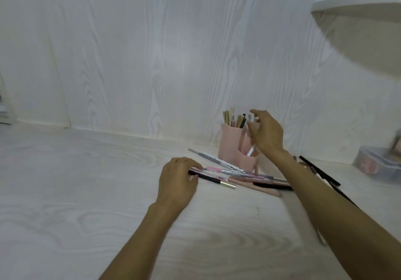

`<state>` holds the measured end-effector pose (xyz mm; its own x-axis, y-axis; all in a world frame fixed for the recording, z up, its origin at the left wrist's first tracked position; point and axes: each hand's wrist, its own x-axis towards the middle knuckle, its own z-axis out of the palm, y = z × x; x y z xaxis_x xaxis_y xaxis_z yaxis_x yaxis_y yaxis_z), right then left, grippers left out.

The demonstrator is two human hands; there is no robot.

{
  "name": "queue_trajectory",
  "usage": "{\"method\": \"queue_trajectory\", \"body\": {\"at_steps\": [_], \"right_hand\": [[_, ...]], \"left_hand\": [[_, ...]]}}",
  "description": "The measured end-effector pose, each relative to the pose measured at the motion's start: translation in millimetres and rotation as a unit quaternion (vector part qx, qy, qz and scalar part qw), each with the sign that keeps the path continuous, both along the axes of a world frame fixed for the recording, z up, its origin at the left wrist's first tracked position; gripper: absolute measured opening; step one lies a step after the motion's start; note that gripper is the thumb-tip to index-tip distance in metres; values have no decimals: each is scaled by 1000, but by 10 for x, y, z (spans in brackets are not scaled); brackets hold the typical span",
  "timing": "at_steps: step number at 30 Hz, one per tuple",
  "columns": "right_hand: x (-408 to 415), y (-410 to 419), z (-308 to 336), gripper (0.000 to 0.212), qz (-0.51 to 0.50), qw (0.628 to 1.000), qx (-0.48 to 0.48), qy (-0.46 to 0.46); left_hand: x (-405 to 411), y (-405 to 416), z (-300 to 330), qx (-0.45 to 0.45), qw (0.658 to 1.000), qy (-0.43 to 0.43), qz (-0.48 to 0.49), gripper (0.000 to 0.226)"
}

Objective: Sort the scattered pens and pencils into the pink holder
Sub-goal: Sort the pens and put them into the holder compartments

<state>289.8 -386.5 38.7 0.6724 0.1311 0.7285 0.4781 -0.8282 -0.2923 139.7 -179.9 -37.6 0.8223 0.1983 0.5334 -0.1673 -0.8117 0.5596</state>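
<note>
The pink holder (230,147) stands near the back wall with several pens and pencils upright in it, and a white pen leans in its lower front pocket. My right hand (265,131) hovers beside the holder's top with its fingers spread and nothing in them. In front of the holder lies a loose pile of scattered pens and pencils (245,176), pink, white and black. My left hand (176,181) rests on the pile's left end, its fingers curled over a dark pen with a gold tip (217,180).
A white wood-grain table (86,193) meets a matching wall. A black pen (321,172) lies behind my right forearm. At the right edge sits a clear plastic box (377,167). A white shelf (358,30) juts out overhead at the upper right.
</note>
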Motion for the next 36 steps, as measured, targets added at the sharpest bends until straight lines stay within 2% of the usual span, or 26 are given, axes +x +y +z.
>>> {"method": "queue_trajectory", "body": {"at_steps": [2,4,6,9,12,14,16,20,21,23,25,27,30,31,32,33,36], "right_hand": [[14,-59,-38,30,-18,992,-109,-54],[-13,-132,-7,31,-22,988,-141,-64],[-123,-194,18,33,-18,992,-119,-49],[-480,-259,20,26,51,998,-6,28],[-852,-390,-157,7,116,980,-40,157],[-1008,-462,-341,5,152,961,-60,222],[-1077,-528,-506,15,144,958,-70,239],[-1087,-610,-655,22,120,971,-88,186],[-1090,-616,-681,23,118,973,-98,171],[-1107,-599,-711,25,112,976,-118,147],[-1126,-599,-726,26,109,977,-129,129],[-1120,-599,-733,26,112,978,-126,127],[-1090,-602,-753,25,122,978,-107,132],[-1087,-604,-764,25,125,978,-103,133],[-1086,-607,-766,25,125,978,-101,132],[-1086,-605,-765,25,125,978,-100,133],[-1073,-621,-780,25,126,979,-97,131]], "left_hand": [[10,1,-4,13,1000,5,-2,24],[10,-5,-25,50,997,19,-50,27],[10,-15,-55,99,989,35,-107,29],[-23,-40,-33,107,984,44,-134,23],[-78,-101,57,127,980,49,-144,16],[-94,-91,106,147,975,66,-154,16],[-105,-68,159,171,970,79,-155,19],[-142,-39,253,196,972,54,-118,17],[-149,-32,277,162,980,51,-104,14],[-131,-5,303,18,996,35,-85,5],[-81,4,335,-143,987,-8,-73,11],[-52,-14,416,-267,959,-35,-93,22],[-24,-122,664,-447,881,-44,-148,20],[4,-161,766,-480,862,-57,-153,19],[50,-197,867,-484,860,-76,-146,18],[121,-222,957,-472,866,-98,-132,17],[368,-377,1168,-375,916,-127,-70,18]]}}
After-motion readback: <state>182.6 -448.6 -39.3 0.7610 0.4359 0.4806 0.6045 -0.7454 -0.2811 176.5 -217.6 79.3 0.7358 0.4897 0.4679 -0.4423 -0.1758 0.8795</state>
